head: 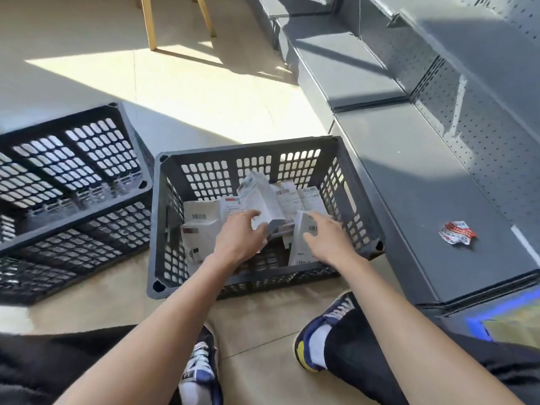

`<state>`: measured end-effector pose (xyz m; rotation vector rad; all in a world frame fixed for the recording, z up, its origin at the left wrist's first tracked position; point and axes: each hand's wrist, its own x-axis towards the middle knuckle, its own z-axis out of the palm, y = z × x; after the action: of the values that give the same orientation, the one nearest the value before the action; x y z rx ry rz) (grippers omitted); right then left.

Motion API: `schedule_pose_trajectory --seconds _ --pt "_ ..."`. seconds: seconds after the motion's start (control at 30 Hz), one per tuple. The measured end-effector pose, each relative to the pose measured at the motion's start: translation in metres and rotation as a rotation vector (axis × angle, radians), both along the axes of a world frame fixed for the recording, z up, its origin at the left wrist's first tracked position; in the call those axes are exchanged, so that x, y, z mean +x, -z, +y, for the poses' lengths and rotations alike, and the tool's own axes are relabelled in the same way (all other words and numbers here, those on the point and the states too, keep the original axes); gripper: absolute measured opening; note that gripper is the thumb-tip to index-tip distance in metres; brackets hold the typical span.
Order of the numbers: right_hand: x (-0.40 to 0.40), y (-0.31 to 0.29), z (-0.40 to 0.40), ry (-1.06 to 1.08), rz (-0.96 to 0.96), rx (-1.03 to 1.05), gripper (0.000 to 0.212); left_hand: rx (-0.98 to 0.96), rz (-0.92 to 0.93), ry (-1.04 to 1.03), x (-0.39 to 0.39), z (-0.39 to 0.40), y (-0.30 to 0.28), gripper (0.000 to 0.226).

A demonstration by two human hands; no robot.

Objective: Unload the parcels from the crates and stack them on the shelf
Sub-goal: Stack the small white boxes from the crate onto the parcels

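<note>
A dark grey slotted crate [353, 182] stands on the floor in front of me, holding several white parcels with barcodes. My left hand [239, 238] grips a tilted white box [260, 197] lifted above the others. My right hand [327, 235] reaches into the crate's right side, fingers curled over the top of an upright white parcel [302, 249]. More white parcels [200, 226] lie at the crate's left. The grey metal shelf [423, 182] runs along the right, low to the floor.
A second black crate [73, 206] lies tipped over at the left. A crumpled red-and-white wrapper [457, 232] sits on the shelf board. Yellow wooden legs [152, 21] stand at the back. My two shoes [318, 331] are planted near the crate.
</note>
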<state>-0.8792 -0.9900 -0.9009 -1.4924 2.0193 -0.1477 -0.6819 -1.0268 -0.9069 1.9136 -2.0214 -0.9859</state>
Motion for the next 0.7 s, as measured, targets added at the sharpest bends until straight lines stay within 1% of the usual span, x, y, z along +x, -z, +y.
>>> schedule_pose_trajectory --seconds 0.1,0.2,0.33,0.47,0.6,0.7 --pt "0.000 0.027 -0.024 -0.006 -0.012 0.025 0.058 0.041 0.042 -0.043 -0.007 -0.023 0.028 0.055" --pt "-0.004 0.053 -0.045 0.019 0.035 0.068 0.060 0.080 0.069 -0.084 -0.015 -0.046 0.052 0.063" --pt "-0.016 0.084 -0.065 0.068 0.129 0.175 0.072 0.144 0.083 -0.151 -0.025 -0.069 0.077 0.073" --pt "-0.029 0.111 -0.072 0.092 0.151 0.290 0.084 0.189 0.083 -0.199 -0.036 -0.079 0.095 0.078" --pt "-0.039 0.129 -0.075 0.143 0.104 0.372 0.094 0.238 0.091 -0.234 -0.041 -0.081 0.111 0.085" --pt "-0.044 0.134 -0.083 0.148 0.045 0.387 0.098 0.241 0.121 -0.238 -0.042 -0.077 0.116 0.084"
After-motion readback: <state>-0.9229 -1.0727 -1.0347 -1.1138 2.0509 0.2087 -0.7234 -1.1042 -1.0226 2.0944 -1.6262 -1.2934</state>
